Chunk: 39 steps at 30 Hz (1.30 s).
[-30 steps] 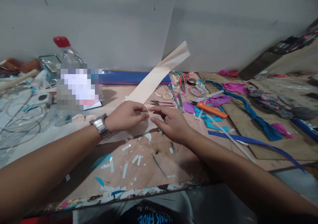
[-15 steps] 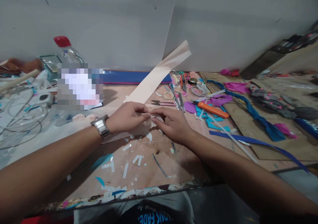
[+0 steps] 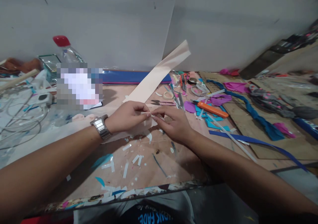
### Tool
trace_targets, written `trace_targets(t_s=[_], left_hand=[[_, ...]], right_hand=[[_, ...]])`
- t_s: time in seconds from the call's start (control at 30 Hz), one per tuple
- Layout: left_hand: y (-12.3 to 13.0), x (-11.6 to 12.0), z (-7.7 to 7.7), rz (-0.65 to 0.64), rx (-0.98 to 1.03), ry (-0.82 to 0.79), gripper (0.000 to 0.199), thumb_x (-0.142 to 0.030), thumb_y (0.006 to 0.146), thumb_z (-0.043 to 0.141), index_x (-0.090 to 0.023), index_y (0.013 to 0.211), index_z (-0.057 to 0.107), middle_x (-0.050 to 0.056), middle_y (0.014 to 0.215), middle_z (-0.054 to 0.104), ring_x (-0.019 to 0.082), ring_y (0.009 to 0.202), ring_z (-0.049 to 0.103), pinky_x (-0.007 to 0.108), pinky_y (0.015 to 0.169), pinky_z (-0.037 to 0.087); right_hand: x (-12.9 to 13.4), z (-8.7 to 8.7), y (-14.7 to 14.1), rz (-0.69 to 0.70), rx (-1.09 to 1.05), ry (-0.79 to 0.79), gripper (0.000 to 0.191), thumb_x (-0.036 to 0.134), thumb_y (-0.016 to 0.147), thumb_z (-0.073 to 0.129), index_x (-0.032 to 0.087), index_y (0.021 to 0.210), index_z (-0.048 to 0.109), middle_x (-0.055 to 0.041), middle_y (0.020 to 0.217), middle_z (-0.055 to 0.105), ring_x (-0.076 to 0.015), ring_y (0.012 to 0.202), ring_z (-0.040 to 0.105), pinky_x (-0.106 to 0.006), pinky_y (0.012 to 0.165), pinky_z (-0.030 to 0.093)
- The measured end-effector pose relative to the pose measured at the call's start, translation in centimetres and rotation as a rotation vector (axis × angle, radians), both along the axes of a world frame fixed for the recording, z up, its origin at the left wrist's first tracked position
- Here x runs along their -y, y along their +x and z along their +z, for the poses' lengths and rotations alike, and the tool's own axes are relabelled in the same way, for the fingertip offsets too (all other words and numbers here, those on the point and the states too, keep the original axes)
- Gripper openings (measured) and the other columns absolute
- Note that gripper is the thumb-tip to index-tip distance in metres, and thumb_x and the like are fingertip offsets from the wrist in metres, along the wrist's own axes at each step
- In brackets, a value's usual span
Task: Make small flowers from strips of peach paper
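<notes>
My left hand (image 3: 131, 116), with a metal watch (image 3: 101, 126) on its wrist, pinches the edge of a thin white sheet (image 3: 139, 128) over the middle of the table. Close beside it, my right hand (image 3: 174, 121) pinches the same sheet, fingertips nearly touching those of my left hand. Part of the sheet hangs below the fingers and is partly hidden by my left hand. Just behind the hands, a long cream strip (image 3: 151, 81) slants up against the wall. Small scissors (image 3: 165, 103) lie behind my right hand.
An orange cutter (image 3: 213, 110) lies at the right among purple and blue scraps. A blue strip (image 3: 260, 141) crosses a brown board (image 3: 270, 153). White cables (image 3: 37, 118) and a bottle with a red cap (image 3: 62, 41) are at the left. Small white scraps lie near the front edge.
The fingertips of both hands have shifted slightly where they meet, and the white sheet between them has moved a little. The arms are nearly still.
</notes>
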<state>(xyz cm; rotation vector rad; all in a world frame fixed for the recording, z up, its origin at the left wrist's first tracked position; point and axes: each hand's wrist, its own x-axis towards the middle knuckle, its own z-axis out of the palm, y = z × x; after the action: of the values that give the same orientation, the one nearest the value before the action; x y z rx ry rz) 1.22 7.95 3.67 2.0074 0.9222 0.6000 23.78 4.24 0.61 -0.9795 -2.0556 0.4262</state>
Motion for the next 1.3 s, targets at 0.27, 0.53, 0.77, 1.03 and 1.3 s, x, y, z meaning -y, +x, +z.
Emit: trace_targets(t_s=[0.27,0.53,0.77,1.03,1.3], left_hand=[[0.14,0.33,0.11,0.020,-0.001,0.005,0.024,-0.036,0.094,0.064,-0.017,0.091,0.077,0.003,0.088,0.078,0.019,0.084,0.068,0.031,0.079,0.047],[0.17,0.30,-0.18,0.030,0.012,0.018,0.026,-0.039,0.095,0.063,-0.018,0.092,0.079,0.003,0.089,0.079,0.019,0.085,0.068,0.031,0.079,0.046],[0.27,0.33,-0.36,0.050,0.031,0.041,0.025,-0.039,0.095,0.065,-0.020,0.091,0.080,0.001,0.088,0.079,0.019,0.083,0.068,0.030,0.078,0.047],[0.34,0.52,-0.22,0.078,0.020,0.088,0.024,-0.037,0.096,0.064,-0.020,0.087,0.079,0.000,0.086,0.079,0.019,0.083,0.069,0.031,0.079,0.047],[0.37,0.72,-0.47,0.094,0.028,0.127,0.027,-0.040,0.099,0.063,-0.021,0.091,0.080,0.001,0.090,0.080,0.019,0.084,0.069,0.031,0.079,0.047]], right_hand=[[-0.07,0.28,-0.10,-0.009,-0.005,0.060,0.010,0.026,0.101,0.067,0.020,0.102,0.076,-0.0057,0.097,0.081,-0.0188,0.084,0.073,-0.030,0.075,0.055],[-0.47,-0.25,0.04,-0.024,0.014,0.125,0.007,0.023,0.099,0.070,0.021,0.100,0.076,-0.0041,0.092,0.080,-0.0179,0.079,0.072,-0.031,0.074,0.055],[-0.39,0.24,-0.12,-0.016,0.013,0.164,0.005,0.021,0.099,0.070,0.019,0.097,0.075,-0.0050,0.092,0.079,-0.0177,0.080,0.071,-0.031,0.075,0.055],[-0.41,0.42,-0.29,-0.016,0.028,0.196,0.007,0.023,0.100,0.068,0.020,0.096,0.073,-0.0058,0.092,0.078,-0.0194,0.086,0.072,-0.033,0.081,0.055],[-0.40,0.38,-0.40,-0.030,0.027,0.167,0.009,0.023,0.102,0.066,0.020,0.094,0.070,-0.0053,0.091,0.075,-0.0195,0.085,0.069,-0.033,0.080,0.053]])
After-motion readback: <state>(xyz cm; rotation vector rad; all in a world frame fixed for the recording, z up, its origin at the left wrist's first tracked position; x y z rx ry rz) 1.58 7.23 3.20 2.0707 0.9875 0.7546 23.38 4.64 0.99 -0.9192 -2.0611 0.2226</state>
